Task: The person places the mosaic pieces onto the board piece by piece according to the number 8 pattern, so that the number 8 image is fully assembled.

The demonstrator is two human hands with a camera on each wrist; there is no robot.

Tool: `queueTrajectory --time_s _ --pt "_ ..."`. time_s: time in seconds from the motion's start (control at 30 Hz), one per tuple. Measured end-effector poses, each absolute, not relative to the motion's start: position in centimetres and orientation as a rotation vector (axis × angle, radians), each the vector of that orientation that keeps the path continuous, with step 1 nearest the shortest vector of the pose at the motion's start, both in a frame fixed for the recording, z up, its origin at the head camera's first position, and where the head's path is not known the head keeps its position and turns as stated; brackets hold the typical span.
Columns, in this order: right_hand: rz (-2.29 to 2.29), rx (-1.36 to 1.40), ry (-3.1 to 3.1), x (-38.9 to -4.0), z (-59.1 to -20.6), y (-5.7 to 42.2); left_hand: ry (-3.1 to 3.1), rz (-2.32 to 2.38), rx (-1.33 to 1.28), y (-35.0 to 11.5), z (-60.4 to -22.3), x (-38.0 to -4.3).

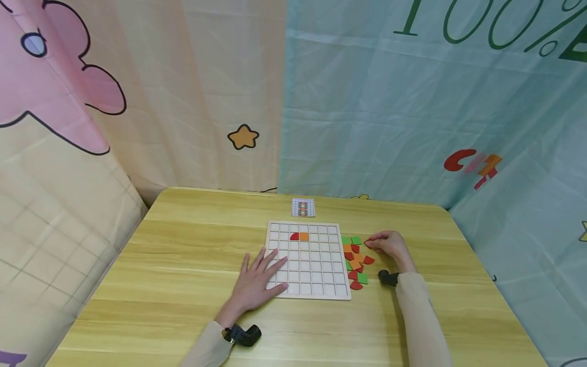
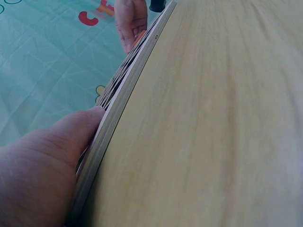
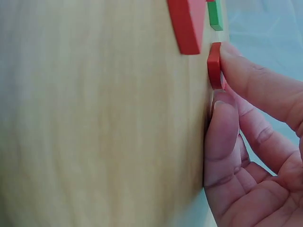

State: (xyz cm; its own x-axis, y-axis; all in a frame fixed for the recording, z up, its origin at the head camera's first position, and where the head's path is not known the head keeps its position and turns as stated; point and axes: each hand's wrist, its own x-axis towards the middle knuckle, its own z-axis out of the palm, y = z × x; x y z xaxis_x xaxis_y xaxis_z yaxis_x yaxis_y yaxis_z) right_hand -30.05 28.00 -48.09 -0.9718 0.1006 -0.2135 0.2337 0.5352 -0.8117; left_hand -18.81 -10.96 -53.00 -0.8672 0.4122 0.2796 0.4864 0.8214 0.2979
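Observation:
A white gridded board [image 1: 316,275] lies flat on the table. My left hand [image 1: 254,285] rests on its lower left part, fingers straight and spread; in the left wrist view the thumb [image 2: 71,132] lies over the board's edge. Near the board's top, a red quarter-round tile [image 1: 295,236] and an orange square tile [image 1: 304,236] sit side by side in the grid. To the right of the board, my right hand [image 1: 390,246] pinches a red tile [image 3: 214,66] between thumb and finger, low at the tabletop. Beside that hand are scattered loose green, orange and red tiles [image 1: 356,286].
A small pattern card [image 1: 303,207] lies beyond the board's far edge. Each wrist wears a black camera, such as the right wrist camera [image 1: 388,278]. The wooden table [image 1: 183,239] ends at printed curtains [image 1: 348,112] behind it.

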Motion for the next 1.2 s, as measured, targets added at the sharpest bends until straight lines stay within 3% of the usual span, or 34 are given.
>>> queueTrajectory --time_s 0.77,1.2 --pt "-1.295 0.131 2.782 -29.4 -47.7 26.8 -2.825 -0.545 -0.692 -11.0 -53.0 -18.9" --pt "-1.450 0.126 2.750 -29.3 -47.6 25.7 -2.839 -0.540 -0.686 -11.0 -52.9 -18.8"
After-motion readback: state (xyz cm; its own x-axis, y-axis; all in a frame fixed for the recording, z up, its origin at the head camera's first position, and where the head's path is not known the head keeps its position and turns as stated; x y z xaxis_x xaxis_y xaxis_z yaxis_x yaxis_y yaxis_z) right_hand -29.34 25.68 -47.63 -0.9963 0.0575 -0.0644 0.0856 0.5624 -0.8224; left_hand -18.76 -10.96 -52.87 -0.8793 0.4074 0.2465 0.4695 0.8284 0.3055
